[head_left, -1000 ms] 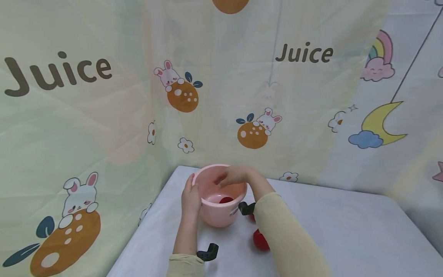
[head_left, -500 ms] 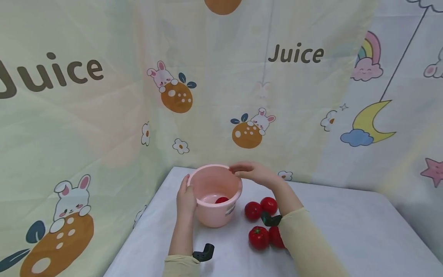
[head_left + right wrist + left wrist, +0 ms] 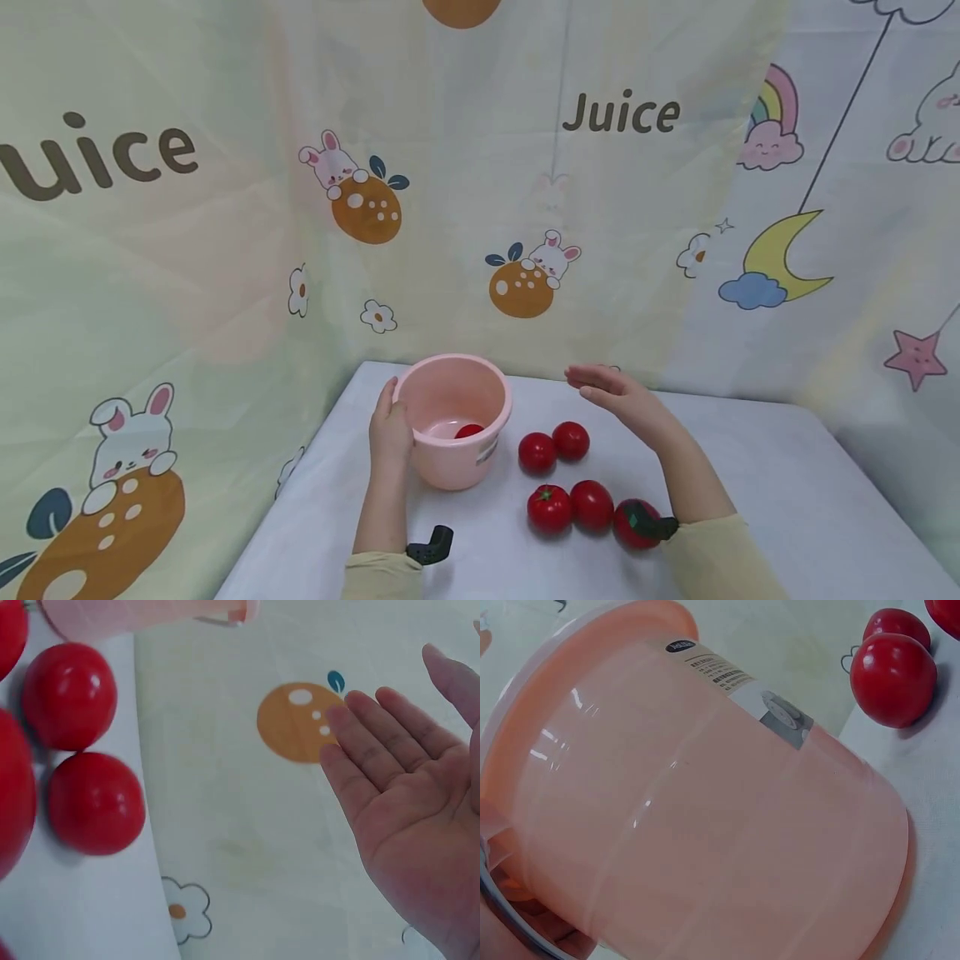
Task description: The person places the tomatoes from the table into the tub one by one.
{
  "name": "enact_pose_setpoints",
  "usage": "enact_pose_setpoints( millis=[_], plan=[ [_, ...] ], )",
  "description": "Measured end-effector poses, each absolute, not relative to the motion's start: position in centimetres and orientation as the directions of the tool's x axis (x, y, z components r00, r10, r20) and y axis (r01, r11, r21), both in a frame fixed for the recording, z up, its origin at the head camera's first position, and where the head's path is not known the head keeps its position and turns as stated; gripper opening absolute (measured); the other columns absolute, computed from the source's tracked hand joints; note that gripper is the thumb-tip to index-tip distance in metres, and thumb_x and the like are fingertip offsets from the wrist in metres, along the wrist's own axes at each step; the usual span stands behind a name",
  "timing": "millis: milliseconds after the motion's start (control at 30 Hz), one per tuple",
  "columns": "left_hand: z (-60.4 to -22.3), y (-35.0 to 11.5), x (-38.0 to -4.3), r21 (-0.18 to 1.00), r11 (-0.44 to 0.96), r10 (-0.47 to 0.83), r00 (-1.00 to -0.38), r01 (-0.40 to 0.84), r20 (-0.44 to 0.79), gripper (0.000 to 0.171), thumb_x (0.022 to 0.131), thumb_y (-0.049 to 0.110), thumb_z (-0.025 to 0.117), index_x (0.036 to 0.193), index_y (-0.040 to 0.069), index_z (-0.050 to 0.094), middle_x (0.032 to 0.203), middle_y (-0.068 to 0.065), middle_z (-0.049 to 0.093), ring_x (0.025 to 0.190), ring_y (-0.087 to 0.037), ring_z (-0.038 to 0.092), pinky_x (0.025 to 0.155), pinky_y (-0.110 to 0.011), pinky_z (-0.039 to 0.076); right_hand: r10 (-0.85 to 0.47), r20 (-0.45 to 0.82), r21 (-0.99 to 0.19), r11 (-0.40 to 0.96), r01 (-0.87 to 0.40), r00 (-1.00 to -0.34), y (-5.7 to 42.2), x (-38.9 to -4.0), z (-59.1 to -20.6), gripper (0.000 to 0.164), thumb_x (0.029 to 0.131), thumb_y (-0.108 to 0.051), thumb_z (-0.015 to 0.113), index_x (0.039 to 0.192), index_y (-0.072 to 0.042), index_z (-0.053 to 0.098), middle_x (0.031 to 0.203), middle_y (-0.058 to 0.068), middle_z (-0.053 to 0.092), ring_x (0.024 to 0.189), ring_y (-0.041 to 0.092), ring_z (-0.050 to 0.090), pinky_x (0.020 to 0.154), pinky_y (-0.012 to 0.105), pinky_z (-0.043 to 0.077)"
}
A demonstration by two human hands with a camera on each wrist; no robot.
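Note:
A pink plastic bucket [image 3: 452, 462] stands at the back left of the table, a printed label [image 3: 784, 716] on its side. My left hand [image 3: 391, 433] grips its left side at the rim, and the left wrist view shows fingers by the grey bail handle [image 3: 506, 919]. One red tomato [image 3: 469, 431] lies inside on the bottom. Right of the bucket, my right hand [image 3: 618, 398] is raised with fingers extended and palm bare [image 3: 412, 817]. It hovers beyond two tomatoes, a nearer one [image 3: 537, 453] and a farther one [image 3: 572, 441], touching neither.
Closer to me, a row of tomatoes includes one with a green stem [image 3: 550, 509], a plain one [image 3: 592, 506] and one partly covered by the right wrist camera [image 3: 652, 525]. A printed cloth [image 3: 450, 208] hangs behind the white table [image 3: 780, 483].
My right hand has come out of the bucket and moved right, its fingers now extended. The tomatoes behind that arm have come into view. My left hand stays on the bucket.

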State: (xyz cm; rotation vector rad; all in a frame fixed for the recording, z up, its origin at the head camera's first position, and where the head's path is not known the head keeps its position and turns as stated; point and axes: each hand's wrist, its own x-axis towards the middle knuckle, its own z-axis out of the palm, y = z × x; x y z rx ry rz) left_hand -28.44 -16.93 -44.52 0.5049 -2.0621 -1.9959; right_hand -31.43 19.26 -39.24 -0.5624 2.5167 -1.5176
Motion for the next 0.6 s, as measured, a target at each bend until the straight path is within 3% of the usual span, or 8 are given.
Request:
enact_pose_setpoints(
  millis=[267,600],
  plan=[
    [-44.6,-17.0,-28.4,0.996,0.023,-0.398,-0.915,-0.083,-0.067,0.051,0.104,0.029,0.031,0.155,0.036,0.029,0.162,0.005,0.030,0.150,-0.026,0.029,0.115,-0.054,0.035,-0.342,0.064,-0.839,0.490,-0.236,-0.937,22.5,-28.4,-41.1,0.056,0.095,-0.045,0.061,0.145,-0.026,0.047,0.149,0.004,0.051,0.139,0.033,0.047,0.106,0.056,0.045],
    [-44.5,-17.1,-28.4,0.997,0.015,-0.399,-0.915,-0.079,-0.067,0.051,0.104,0.028,0.031,0.154,0.038,0.029,0.162,0.006,0.030,0.148,-0.025,0.032,0.114,-0.053,0.038,-0.299,-0.137,-0.844,0.534,-0.046,-0.944,25.5,-26.1,-45.4,0.069,0.087,-0.044,0.070,0.148,-0.024,0.044,0.153,0.011,0.045,0.144,0.037,0.038,0.104,0.053,0.048]
  ],
)
